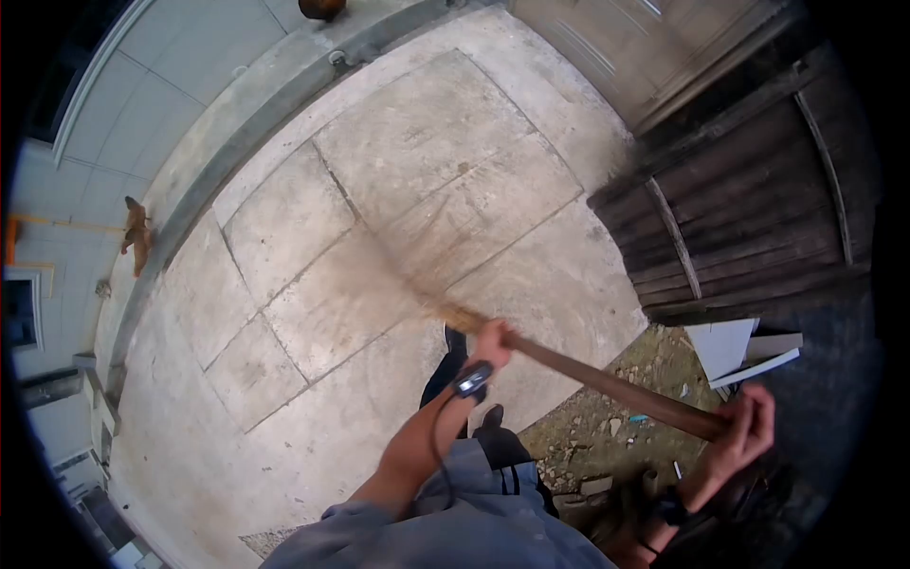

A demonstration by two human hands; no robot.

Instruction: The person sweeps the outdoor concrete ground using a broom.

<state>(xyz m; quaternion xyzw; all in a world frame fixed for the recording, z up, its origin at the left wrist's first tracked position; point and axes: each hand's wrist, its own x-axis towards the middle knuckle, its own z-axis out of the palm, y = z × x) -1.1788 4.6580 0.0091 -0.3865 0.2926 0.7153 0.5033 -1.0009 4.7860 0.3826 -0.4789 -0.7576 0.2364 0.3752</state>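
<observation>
A long-handled broom [607, 381] slants across the middle of the head view. Its brown handle shows clearly, while the far end is smeared by motion into thin streaks like bristles over the concrete. My left hand [492, 345] is wrapped round the lower handle, close to where the bristles start. At the handle's upper end, my right hand [747, 431] has its palm against the stick and its fingers curled about the tip. A device with a cable sits on my left wrist, and a dark band is on my right. My dark shoes show below the handle.
Concrete slabs [417, 123] with joints cover the ground. Dark wooden planks [739, 190] lean at the right. Pale broken boards [725, 346] lie near my right hand, above dirt with rubble [616, 417]. A brown animal [136, 235] is on the ledge by the left wall.
</observation>
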